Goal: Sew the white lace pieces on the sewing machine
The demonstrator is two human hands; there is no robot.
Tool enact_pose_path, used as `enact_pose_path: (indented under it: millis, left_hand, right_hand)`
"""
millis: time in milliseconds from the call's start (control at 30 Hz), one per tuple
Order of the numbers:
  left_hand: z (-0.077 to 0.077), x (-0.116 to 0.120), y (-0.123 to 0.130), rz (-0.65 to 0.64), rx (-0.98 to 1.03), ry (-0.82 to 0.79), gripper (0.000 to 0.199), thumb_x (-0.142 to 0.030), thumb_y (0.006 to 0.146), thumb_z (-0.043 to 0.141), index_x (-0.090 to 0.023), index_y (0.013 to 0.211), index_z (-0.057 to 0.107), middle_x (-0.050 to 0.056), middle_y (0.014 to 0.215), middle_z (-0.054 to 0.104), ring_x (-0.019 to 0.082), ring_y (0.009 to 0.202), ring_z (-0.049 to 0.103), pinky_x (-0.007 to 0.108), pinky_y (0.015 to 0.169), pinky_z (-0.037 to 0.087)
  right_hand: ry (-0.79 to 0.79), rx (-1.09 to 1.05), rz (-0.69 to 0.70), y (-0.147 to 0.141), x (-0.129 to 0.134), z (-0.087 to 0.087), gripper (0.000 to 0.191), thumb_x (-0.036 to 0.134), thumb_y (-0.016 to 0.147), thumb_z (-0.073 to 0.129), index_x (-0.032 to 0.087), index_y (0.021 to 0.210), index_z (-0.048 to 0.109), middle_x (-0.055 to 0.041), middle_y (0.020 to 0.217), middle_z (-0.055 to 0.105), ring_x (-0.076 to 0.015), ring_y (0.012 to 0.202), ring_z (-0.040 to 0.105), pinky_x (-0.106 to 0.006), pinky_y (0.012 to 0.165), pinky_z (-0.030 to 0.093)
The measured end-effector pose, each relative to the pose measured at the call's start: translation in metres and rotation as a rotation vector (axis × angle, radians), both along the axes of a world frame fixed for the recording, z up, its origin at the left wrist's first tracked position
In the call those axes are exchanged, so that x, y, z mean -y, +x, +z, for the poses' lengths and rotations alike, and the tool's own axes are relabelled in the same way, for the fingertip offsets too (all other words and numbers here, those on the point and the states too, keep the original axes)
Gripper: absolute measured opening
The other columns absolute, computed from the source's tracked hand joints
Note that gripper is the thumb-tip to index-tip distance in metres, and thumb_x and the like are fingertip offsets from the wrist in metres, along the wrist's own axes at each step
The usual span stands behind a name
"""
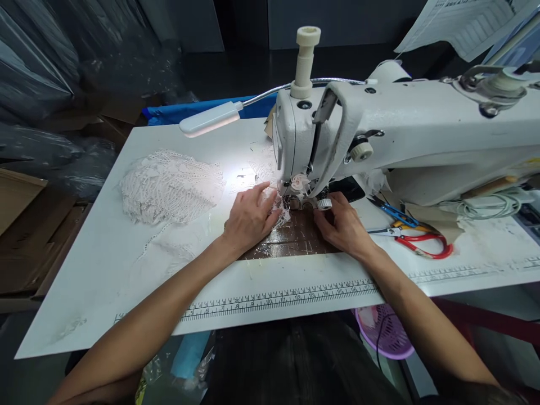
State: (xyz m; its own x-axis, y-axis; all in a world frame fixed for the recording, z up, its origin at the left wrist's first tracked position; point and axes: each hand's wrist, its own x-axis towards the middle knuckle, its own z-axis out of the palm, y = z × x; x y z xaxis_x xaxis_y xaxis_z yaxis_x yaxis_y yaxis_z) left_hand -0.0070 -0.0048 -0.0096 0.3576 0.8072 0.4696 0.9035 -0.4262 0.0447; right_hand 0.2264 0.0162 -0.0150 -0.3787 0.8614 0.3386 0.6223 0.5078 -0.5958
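Observation:
My left hand (252, 218) lies flat with fingers spread on white lace fabric (282, 218), just left of the presser foot. The lace runs under the head of a white sewing machine (291, 135). To the right of the foot is my right hand (342, 225), its thumb and fingers bent in around a small white ridged knob (324, 204). What its fingertips grip is hidden. Brown tape-like covering (291, 242) shows on the machine bed between both hands. A bunched pile of the same lace (169, 183) rests on the table to the left.
Red-handled scissors (426, 244) and blue-handled snips (394, 212) lie right of my right hand. A lamp (211, 119) on a bendy neck lights the work. A printed ruler (270, 302) follows the table's front edge. A purple basket (392, 337) stands below.

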Motion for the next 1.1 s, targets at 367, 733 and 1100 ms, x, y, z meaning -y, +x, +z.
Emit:
enact_pose_path:
  millis: [367, 733, 1100]
  left_hand:
    - [0.006, -0.005, -0.006, -0.355, 0.045, -0.163, 0.02, -0.022, 0.096, 0.046, -0.015, 0.095, 0.065, 0.007, 0.099, 0.068, 0.017, 0.087, 0.062, 0.034, 0.075, 0.049]
    - [0.001, -0.007, -0.001, -0.306, 0.105, -0.185, 0.021, -0.027, 0.096, 0.049, -0.019, 0.093, 0.068, 0.004, 0.098, 0.071, 0.017, 0.088, 0.065, 0.034, 0.076, 0.049]
    - [-0.001, -0.006, 0.003, -0.286, 0.08, -0.086, 0.021, -0.024, 0.096, 0.049, -0.019, 0.089, 0.068, 0.003, 0.093, 0.071, 0.016, 0.08, 0.065, 0.035, 0.07, 0.046]
  right_hand:
    - [-0.002, 0.02, 0.055, -0.005, 0.004, 0.001, 0.017, 0.02, 0.088, 0.047, 0.016, 0.092, 0.064, -0.0084, 0.091, 0.053, -0.0185, 0.075, 0.056, -0.034, 0.073, 0.049]
    - [0.003, 0.04, 0.089, -0.002, 0.003, -0.004, 0.023, 0.019, 0.087, 0.048, 0.017, 0.104, 0.065, -0.009, 0.097, 0.055, -0.0189, 0.077, 0.055, -0.032, 0.069, 0.048]
    - [-0.064, 0.162, 0.263, -0.005, -0.008, 0.018, 0.028, 0.021, 0.09, 0.045, 0.018, 0.1, 0.071, -0.0069, 0.086, 0.064, -0.0202, 0.08, 0.06, -0.031, 0.073, 0.046]
